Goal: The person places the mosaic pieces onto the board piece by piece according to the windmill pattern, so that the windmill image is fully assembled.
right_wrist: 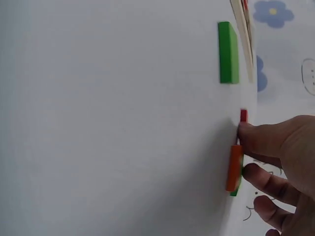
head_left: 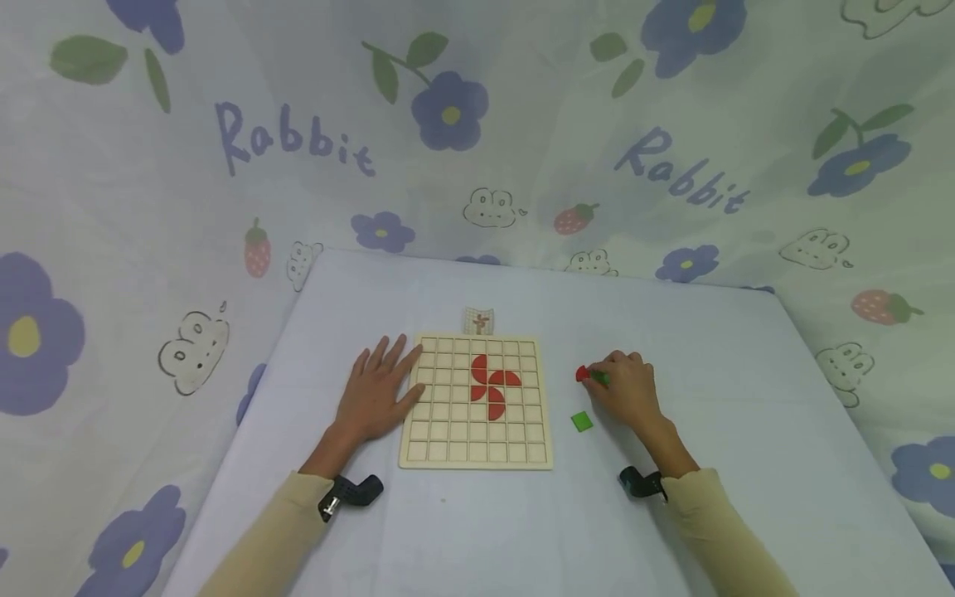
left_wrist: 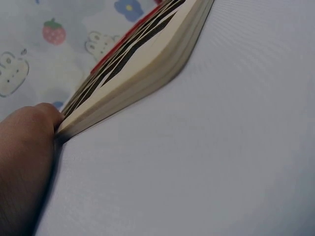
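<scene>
Beige sleeves (head_left: pixel 261 539) closest, over the white worktop (head_left: pixel 515 531). Wooden grid board (head_left: pixel 477 466) on it, red shapes (head_left: pixel 496 405) around its middle in a pinwheel. Left hand (head_left: pixel 379 390) spread, thumb on board's left edge; right hand (head_left: pixel 628 388) pinching. Picture card (head_left: pixel 479 321) at far edge. Green tile (head_left: pixel 582 421) right of board. Small red piece (head_left: pixel 582 374) in right fingertips.

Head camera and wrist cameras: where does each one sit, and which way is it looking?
Head: on the person's head, facing forward and down at the board; the left hand, right hand and sleeves show.
Left wrist: on that wrist, facing the board's edge; part of the left hand shows.
Right wrist: on that wrist, facing the red piece; the right hand's fingers show.
Shared: head and right wrist both see the green square beside the board.
</scene>
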Tool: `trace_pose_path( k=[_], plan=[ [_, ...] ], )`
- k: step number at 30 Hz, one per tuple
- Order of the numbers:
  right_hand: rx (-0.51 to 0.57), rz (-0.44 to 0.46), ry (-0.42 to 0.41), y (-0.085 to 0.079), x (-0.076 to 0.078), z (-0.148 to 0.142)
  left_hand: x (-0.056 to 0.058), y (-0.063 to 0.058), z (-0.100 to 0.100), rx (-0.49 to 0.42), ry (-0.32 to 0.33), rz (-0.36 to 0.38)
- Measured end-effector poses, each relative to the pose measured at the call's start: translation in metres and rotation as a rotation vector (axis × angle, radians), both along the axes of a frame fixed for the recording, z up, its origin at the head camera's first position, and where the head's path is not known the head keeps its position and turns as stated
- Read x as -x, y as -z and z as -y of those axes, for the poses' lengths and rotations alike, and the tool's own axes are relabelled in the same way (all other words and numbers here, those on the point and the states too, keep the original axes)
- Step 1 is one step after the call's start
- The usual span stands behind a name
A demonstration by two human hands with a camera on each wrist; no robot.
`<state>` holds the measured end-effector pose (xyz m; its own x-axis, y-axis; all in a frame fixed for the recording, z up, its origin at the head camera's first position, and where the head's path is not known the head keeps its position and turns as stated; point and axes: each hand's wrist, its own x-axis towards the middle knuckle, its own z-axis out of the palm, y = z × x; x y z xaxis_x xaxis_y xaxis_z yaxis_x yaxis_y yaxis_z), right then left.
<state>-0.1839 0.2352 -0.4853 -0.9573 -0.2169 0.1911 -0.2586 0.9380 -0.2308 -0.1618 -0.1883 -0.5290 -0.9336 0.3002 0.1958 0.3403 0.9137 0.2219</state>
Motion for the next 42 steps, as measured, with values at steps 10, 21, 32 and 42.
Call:
trace_pose_path(
  k=[10, 21, 32, 42],
  plan=[
    [0.094, 0.088, -0.003, 0.0, 0.008, 0.012, -0.001, 0.001, 0.0, -0.002, 0.0, -0.017],
    [0.407, 0.145, -0.061, -0.008, 0.013, 0.042, -0.002, -0.002, -0.001, 0.002, -0.006, -0.006],
    [0.524, 0.183, -0.346, -0.012, 0.014, 0.112, -0.001, -0.001, -0.001, 0.002, -0.006, -0.004],
    [0.442, 0.311, -0.418, -0.013, 0.011, 0.161, -0.001, 0.001, -0.001, -0.008, 0.002, -0.004]
  ],
)
